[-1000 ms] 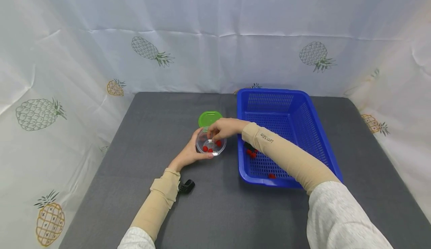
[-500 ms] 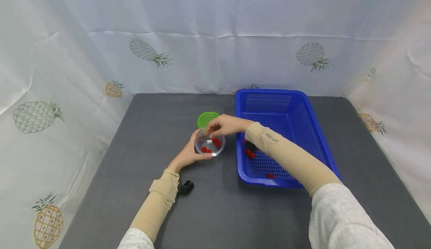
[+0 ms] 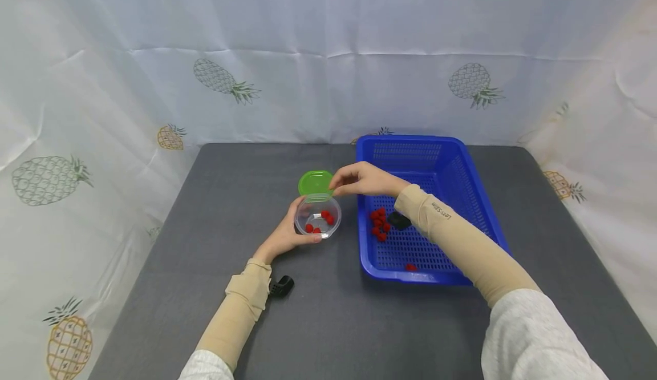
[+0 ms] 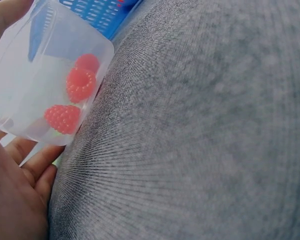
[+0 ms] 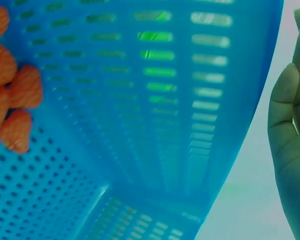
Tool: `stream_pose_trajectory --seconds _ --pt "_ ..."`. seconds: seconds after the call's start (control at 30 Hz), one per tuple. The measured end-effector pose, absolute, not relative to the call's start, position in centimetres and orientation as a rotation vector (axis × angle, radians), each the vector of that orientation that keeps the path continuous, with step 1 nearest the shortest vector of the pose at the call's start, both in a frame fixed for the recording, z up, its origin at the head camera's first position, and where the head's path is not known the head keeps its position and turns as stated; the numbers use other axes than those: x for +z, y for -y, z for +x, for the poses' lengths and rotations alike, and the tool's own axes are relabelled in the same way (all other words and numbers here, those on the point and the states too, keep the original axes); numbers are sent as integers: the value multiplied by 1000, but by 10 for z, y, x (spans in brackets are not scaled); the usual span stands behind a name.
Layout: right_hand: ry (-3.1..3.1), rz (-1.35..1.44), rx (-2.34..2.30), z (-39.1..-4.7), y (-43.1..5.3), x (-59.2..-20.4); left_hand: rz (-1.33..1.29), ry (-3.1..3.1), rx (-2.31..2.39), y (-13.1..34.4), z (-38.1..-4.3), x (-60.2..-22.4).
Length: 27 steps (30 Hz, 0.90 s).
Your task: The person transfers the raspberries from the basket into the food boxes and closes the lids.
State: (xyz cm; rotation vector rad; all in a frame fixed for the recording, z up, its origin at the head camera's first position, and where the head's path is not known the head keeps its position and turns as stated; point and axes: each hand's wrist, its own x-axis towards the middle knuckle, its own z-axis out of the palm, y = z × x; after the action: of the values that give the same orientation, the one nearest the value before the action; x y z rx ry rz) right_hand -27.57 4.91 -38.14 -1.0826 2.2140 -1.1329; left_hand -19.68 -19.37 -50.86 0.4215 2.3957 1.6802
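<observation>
My left hand (image 3: 284, 237) grips the side of a clear round plastic tub (image 3: 313, 213), with the thumb at the near side and fingers behind. Inside the tub lie several red raspberries (image 4: 63, 119). My right hand (image 3: 365, 179) hovers between the tub and the blue basket, its fingers loosely bent with nothing seen between them. Its fingertips are near the right edge of a green lid (image 3: 314, 183); whether they touch it I cannot tell. In the right wrist view only part of the right hand (image 5: 295, 125) shows, beyond the basket's wall.
A blue plastic basket (image 3: 367, 254) stands on the right of the grey table (image 3: 328, 323). More raspberries (image 3: 380, 220) lie at its left side, and a single one (image 3: 410, 267) near its front. A patterned white curtain (image 3: 308, 95) hangs behind.
My right hand has lifted out of the tub and moved up and right, leaving another raspberry visible inside. The left hand keeps holding the tub in about the same place.
</observation>
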Motion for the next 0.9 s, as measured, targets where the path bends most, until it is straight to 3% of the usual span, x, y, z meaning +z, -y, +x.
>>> stream_pose_trajectory --seconds 0.3,0.9 --pt "-2248 -852 -1312 -272 -89 -386 445 -2380 1655 190 -184 -480" --pt "-2298 -561 -1404 -291 -146 -423 425 -2368 1650 190 -183 -475"
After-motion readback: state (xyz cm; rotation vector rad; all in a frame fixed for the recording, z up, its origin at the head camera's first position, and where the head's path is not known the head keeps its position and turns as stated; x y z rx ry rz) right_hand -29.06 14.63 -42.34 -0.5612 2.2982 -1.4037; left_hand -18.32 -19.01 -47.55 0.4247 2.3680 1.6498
